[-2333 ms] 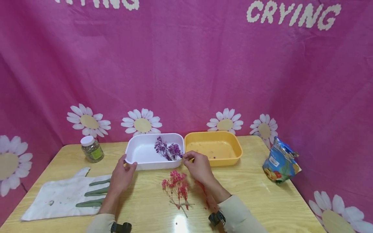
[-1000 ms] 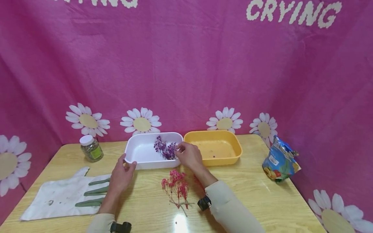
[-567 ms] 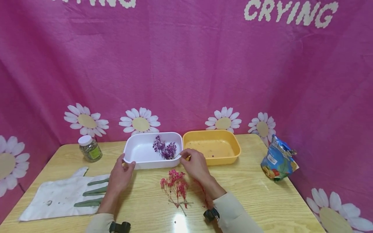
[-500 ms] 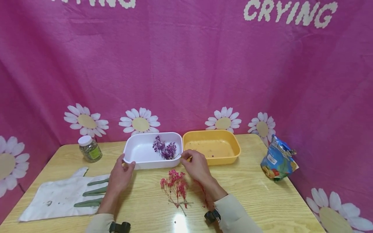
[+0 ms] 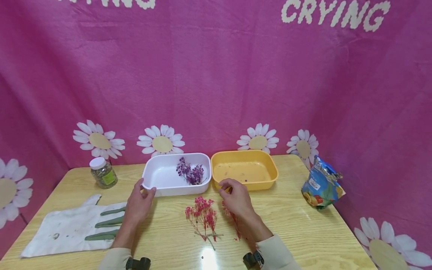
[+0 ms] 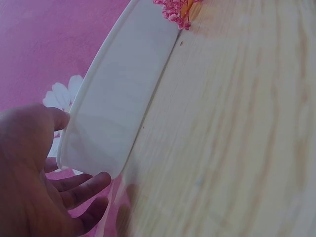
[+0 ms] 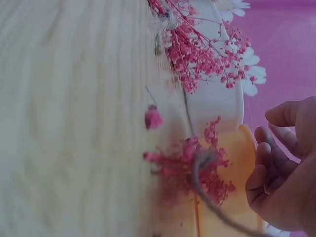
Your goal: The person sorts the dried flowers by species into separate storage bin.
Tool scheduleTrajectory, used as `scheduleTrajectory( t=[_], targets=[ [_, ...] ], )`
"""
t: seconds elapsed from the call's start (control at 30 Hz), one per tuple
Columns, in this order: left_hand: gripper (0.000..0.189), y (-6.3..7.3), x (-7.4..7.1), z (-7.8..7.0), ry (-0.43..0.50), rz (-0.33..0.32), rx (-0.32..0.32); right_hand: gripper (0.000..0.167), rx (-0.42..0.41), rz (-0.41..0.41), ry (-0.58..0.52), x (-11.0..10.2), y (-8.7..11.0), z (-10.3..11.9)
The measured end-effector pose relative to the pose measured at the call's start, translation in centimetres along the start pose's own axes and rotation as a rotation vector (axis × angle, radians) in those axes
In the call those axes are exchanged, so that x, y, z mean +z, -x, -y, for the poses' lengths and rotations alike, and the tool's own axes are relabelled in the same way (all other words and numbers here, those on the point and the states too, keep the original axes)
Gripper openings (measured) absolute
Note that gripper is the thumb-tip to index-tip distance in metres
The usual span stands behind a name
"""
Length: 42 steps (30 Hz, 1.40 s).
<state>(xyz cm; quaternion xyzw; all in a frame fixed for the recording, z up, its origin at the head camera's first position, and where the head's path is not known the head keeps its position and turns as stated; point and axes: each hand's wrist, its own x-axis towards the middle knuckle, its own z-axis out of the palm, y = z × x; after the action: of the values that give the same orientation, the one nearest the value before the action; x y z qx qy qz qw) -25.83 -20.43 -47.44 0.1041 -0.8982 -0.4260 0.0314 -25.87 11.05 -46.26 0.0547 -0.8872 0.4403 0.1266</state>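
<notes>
My left hand (image 5: 140, 202) grips the front-left corner of the white plastic tray (image 5: 168, 191). In the left wrist view its thumb lies on the rim and the fingers reach round the end wall. Purple dried flowers (image 5: 192, 174) lie in the right half of that tray. Just in front of the yellow tray (image 5: 256, 185), my right hand (image 5: 239, 200) hovers with loosely bent fingers and nothing visible between them. A pink dried-flower sprig (image 7: 212, 173) lies near this hand, partly hidden by it in the head view. Another pink dried-flower bunch (image 5: 204, 215) lies in front of the white tray.
A white glove (image 5: 71, 228) with green fingers lies at the left, and a white-lidded jar (image 5: 104, 174) stands behind it. Towards the right edge stands a blue foil bag (image 5: 318, 187). A pink curtain (image 5: 209, 75) hangs behind the table. Small bits lie in the yellow tray.
My right hand was at the purple flowers in the white tray; it has drawn back to the right, towards me, leaving them there. The left hand keeps its hold on the tray.
</notes>
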Motion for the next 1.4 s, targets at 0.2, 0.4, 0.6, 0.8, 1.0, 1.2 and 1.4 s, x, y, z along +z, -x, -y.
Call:
scheduleTrajectory(
  t=[0.2, 0.4, 0.6, 0.8, 1.0, 1.2, 1.4],
  targets=[
    [0.072, 0.2, -0.2, 0.1, 0.031, -0.016, 0.014, 0.014, 0.001, -0.011, -0.003, -0.8, -0.3, -0.8],
    [0.067, 0.6, -0.9, -0.4, -0.016, -0.125, 0.075, 0.014, 0.006, -0.048, -0.034, -2.0, -0.7, -1.6],
    [0.061, 1.0, -1.0, -1.5, 0.004, -0.243, 0.156, 0.014, 0.046, -0.084, -0.055, -3.1, -1.2, -2.3],
    [0.059, 1.8, -0.8, -3.1, 0.037, -0.206, 0.167, 0.016, 0.067, -0.113, -0.055, -4.3, -1.5, -2.9],
    [0.057, 2.6, -0.5, -4.1, 0.034, -0.15, 0.188, 0.018, 0.097, -0.159, -0.025, -5.8, -2.0, -4.1],
    [0.055, 3.2, 0.3, -4.6, 0.005, -0.122, 0.227, 0.02, 0.127, -0.227, 0.037, -7.5, -2.3, -5.2],
    [0.053, 3.4, 1.5, -4.5, -0.011, -0.108, 0.269, 0.024, 0.163, -0.26, 0.075, -8.7, -2.4, -6.4]
  ],
)
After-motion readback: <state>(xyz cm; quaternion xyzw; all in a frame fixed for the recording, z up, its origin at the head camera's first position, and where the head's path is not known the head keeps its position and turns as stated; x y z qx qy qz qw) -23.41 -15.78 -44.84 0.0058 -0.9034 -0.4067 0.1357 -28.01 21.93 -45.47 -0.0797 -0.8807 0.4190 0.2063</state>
